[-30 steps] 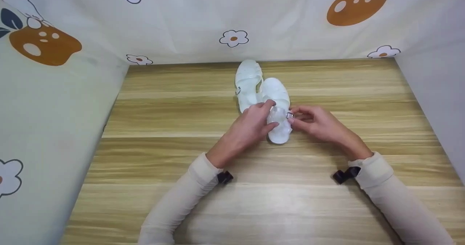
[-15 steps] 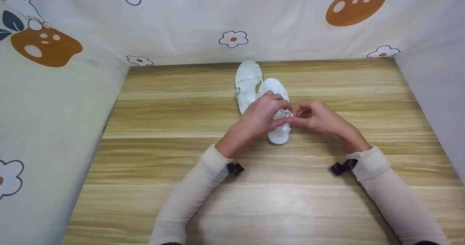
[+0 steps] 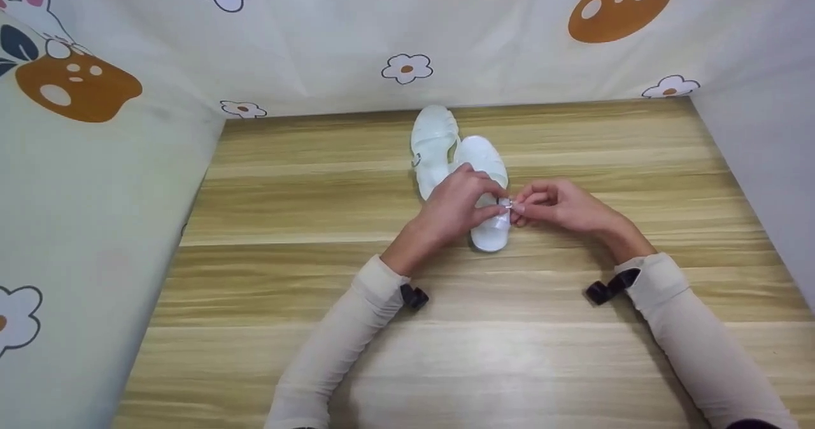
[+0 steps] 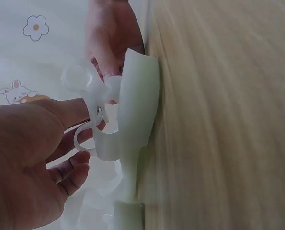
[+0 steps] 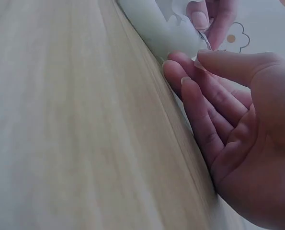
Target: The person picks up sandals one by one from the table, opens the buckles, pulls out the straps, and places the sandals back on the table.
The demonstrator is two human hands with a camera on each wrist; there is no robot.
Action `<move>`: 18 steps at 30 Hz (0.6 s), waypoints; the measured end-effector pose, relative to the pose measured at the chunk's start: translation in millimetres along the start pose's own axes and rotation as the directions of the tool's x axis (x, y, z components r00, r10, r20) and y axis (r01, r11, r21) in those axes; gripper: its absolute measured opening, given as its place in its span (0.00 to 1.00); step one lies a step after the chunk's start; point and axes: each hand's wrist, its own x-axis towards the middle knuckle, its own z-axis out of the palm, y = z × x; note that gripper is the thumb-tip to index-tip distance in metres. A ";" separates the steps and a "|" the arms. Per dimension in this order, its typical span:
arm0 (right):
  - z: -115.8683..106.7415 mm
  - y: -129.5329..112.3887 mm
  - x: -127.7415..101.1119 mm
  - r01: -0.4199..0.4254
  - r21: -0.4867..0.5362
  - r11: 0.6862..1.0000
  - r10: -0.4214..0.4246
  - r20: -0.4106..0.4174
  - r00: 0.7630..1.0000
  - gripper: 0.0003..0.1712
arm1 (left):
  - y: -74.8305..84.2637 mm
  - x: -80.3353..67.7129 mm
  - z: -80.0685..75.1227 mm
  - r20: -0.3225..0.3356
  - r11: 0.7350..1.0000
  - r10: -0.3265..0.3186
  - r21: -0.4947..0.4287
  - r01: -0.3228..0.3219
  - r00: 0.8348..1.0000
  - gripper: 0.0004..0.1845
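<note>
Two pale, translucent white jelly sandals lie on the wooden surface. The near sandal (image 3: 490,239) points toward the back and is partly hidden under my left hand (image 3: 453,201). My left thumb and finger pinch its ankle strap (image 4: 90,103) at the silver buckle (image 5: 205,39). From the right side, my right hand (image 3: 568,207) pinches the small strap end (image 5: 198,63) between thumb and fingers, close to the buckle. The far sandal (image 3: 434,126) lies behind and to the left, its heel hidden by the left hand. Exactly how the strap sits in the buckle is too small to tell.
Wood-grain tabletop (image 3: 305,212) spreads around the sandals. A pale printed cloth (image 3: 331,41) rises behind the back edge, with similar walls at left and right. Dark wrist cameras (image 3: 415,298) hang below both sleeve cuffs.
My left hand has shifted right across the near sandal, from its middle to the buckle. The right hand stays at the buckle side, its fingers now on the strap end. The sandals stay put.
</note>
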 end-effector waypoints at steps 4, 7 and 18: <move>-1.8 0.9 -0.4 -0.008 0.038 0.999 0.008 -0.003 1.000 0.15 | -1.7 -0.9 0.6 0.013 0.998 -0.028 -0.051 0.028 1.000 0.15; -1.6 1.4 -1.3 -0.003 0.062 0.998 0.004 -0.005 1.000 0.16 | -3.5 -1.4 2.3 0.015 0.993 -0.052 -0.109 0.054 0.999 0.14; 6.6 0.8 -0.5 0.004 0.079 0.997 0.000 -0.048 0.999 0.16 | -7.7 -1.2 8.0 -0.049 0.990 -0.024 -0.143 0.017 0.998 0.11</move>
